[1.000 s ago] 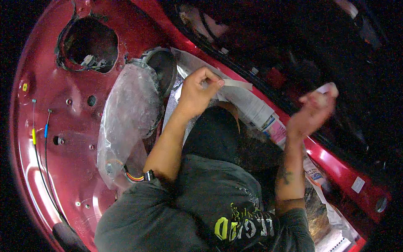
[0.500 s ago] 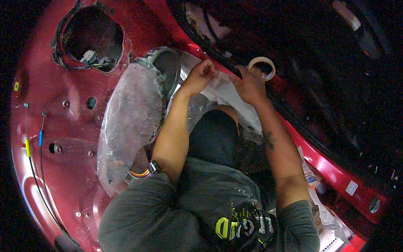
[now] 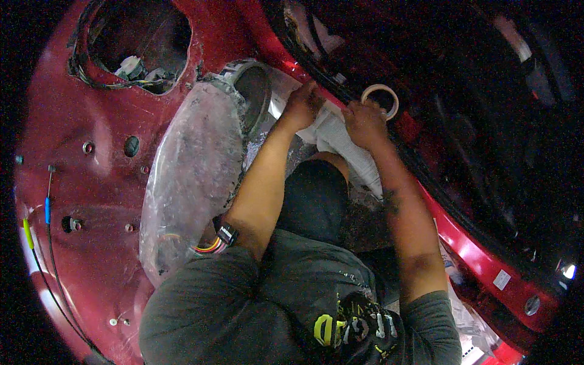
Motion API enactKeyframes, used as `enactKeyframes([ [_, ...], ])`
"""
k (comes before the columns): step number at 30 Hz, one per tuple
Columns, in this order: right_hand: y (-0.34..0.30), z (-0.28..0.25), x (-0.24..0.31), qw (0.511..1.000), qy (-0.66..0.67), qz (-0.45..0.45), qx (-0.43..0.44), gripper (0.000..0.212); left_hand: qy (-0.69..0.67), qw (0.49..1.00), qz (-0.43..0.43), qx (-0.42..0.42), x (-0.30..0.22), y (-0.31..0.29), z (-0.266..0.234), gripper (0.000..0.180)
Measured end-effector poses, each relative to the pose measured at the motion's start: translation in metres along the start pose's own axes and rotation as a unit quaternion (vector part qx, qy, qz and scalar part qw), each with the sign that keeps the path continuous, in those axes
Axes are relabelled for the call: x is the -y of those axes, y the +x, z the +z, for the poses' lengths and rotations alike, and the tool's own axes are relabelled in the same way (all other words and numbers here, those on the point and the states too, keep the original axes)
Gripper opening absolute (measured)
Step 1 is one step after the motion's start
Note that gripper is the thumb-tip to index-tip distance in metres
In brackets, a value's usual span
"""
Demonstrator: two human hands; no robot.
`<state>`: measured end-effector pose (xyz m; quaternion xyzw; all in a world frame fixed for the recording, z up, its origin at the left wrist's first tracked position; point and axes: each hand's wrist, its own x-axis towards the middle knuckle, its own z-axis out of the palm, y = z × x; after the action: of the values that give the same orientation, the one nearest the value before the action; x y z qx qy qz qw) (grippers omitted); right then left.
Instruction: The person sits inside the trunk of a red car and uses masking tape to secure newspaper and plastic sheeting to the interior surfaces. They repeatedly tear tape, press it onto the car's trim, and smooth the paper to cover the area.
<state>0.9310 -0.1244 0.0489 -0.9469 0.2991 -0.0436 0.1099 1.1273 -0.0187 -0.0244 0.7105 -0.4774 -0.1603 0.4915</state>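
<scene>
My right hand [image 3: 367,126] is closed, its fingers curled beside a pale roll of tape [image 3: 395,110], which it appears to hold by the near rim. To its left my left hand [image 3: 303,109] is bent inward with the fingers drawn together; what they pinch, if anything, is too dark to make out. A whitish translucent sheet [image 3: 340,143] passes under both hands and hangs down beside my knee. Left of my left forearm is a cloudy plastic sheet [image 3: 194,134] with a ragged dark edge, next to a dark round part [image 3: 254,94].
A red metal door panel [image 3: 109,182] with holes, wires and a cutout fills the left. Two cables with blue [image 3: 47,210] and yellow-green [image 3: 28,233] sleeves hang on it. A red sill [image 3: 462,237] with a black rubber seal [image 3: 420,164] runs down the right. Coloured wires [image 3: 210,246] show by my left elbow.
The view has shifted a little. My left hand has moved slightly to the right, nearer my right hand. The tape roll has stayed beside my right hand.
</scene>
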Motion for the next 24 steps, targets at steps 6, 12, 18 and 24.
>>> enactKeyframes([
  [6, -0.005, 0.005, 0.013, 0.990, -0.135, 0.023, -0.032, 0.037, 0.105, 0.989, 0.077, -0.067, 0.015, 0.003, 0.025, 0.020],
  [12, 0.000, 0.015, 0.017, 0.984, -0.170, 0.020, -0.043, 0.032, 0.081, 0.994, 0.036, -0.058, 0.010, -0.003, 0.022, 0.019],
  [18, 0.000, 0.020, 0.013, 0.982, -0.181, 0.008, -0.057, 0.029, 0.128, 0.991, -0.016, -0.022, 0.001, 0.004, 0.020, 0.016],
  [24, 0.000, 0.026, 0.006, 0.975, -0.206, -0.008, -0.080, 0.031, 0.138, 0.985, 0.049, -0.091, 0.002, 0.001, 0.022, 0.025],
])
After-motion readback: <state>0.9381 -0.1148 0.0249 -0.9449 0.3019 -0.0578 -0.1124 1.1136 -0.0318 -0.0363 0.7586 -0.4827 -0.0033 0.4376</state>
